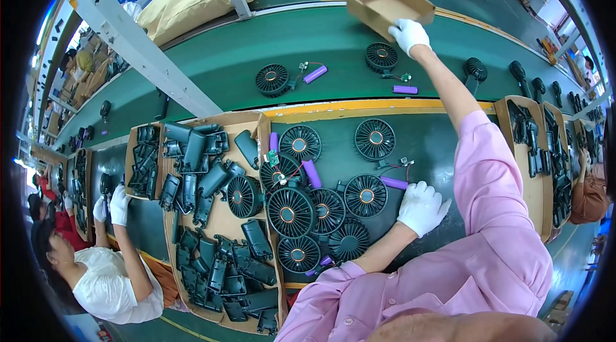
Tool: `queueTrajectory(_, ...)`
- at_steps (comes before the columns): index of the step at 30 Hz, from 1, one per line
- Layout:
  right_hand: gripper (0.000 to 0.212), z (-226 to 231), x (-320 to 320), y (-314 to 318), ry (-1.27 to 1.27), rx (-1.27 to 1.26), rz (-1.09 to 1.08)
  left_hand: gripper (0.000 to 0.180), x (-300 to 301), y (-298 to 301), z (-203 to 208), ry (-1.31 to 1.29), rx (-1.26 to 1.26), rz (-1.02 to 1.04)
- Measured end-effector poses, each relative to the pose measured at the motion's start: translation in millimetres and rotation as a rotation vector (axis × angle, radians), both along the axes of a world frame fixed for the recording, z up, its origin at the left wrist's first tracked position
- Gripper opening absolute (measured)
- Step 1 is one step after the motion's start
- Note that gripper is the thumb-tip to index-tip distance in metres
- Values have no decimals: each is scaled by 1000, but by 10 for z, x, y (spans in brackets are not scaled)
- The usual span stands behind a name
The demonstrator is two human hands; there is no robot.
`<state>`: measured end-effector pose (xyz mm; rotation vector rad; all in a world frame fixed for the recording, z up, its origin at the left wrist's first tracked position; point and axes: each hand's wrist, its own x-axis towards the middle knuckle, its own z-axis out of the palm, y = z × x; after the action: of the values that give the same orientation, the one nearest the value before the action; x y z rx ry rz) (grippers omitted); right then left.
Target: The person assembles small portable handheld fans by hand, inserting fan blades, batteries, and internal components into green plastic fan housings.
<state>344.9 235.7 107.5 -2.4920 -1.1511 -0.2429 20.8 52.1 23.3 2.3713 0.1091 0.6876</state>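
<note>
Far over the green conveyor belt [333, 76], my white-gloved right hand [409, 36] grips the near edge of an open cardboard box [391, 7]; its visible inside looks bare. My left hand [423, 208], gloved too, rests on the green worktable with fingers loosely bent and apart, holding nothing visible. Just left of it lies a purple battery [394, 183], wired to a small board beside a round black fan head [366, 196]. Several more fan heads cluster further left, some overlapping, with a green circuit board [273, 158] and another purple battery [312, 174] among them.
A large cardboard tray [274, 258] of black casings stands left of the fans. Along the belt lie fan heads with batteries [315, 74] and handheld fans [475, 70]. More boxes of parts [536, 181] sit at right. A co-worker in white [112, 284] works at left; a metal post [144, 47] slants nearby.
</note>
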Motion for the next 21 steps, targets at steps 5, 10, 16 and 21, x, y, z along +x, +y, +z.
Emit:
queueTrajectory(5,55,685,98,675,-104,336,90,33,58,-72,7,-9,6,-55)
queueTrajectory(10,70,1163,-768,825,82,-12,224,30,54,-27,-55,-164,28,23)
queueTrajectory(16,53,521,-862,146,74,-283,373,31,61,-6,-29,-144,39,-26)
queueTrajectory(21,65,152,-480,-442,136,-187,101,30,63,-14,-4,-163,81,-45)
